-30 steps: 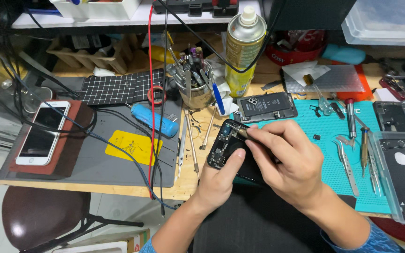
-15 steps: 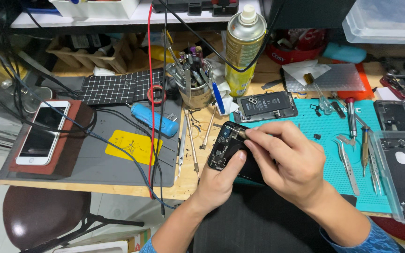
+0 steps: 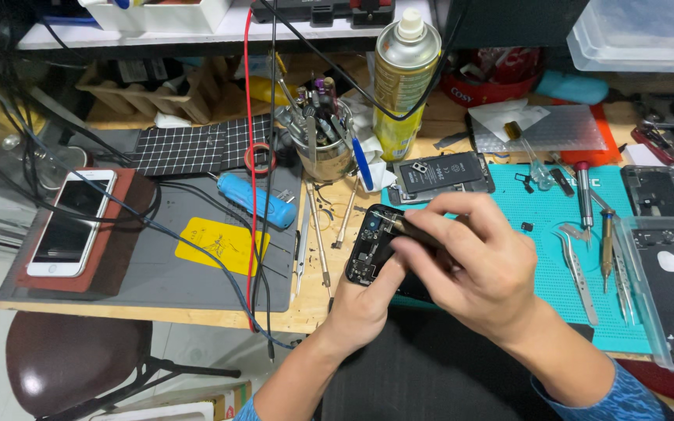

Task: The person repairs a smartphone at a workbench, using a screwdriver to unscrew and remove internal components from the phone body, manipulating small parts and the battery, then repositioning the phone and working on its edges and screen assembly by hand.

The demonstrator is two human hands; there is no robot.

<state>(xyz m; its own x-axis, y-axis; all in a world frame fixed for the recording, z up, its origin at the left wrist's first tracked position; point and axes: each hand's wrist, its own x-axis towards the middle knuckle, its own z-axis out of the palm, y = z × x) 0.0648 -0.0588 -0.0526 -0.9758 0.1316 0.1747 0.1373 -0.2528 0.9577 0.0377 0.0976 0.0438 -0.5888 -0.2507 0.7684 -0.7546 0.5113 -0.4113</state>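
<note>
The left hand [image 3: 364, 300] grips the opened phone [image 3: 374, 243] at the bench edge, the right hand [image 3: 473, 265] pinches a thin tool [image 3: 401, 226] over it, tweezers [image 3: 579, 269] lying near.

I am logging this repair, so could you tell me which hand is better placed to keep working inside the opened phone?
Probably the right hand: it holds a thin tool with its tip at the phone, while the left hand grips the phone from below.

Tool cup [image 3: 326, 152] (cables too) ahead
</note>
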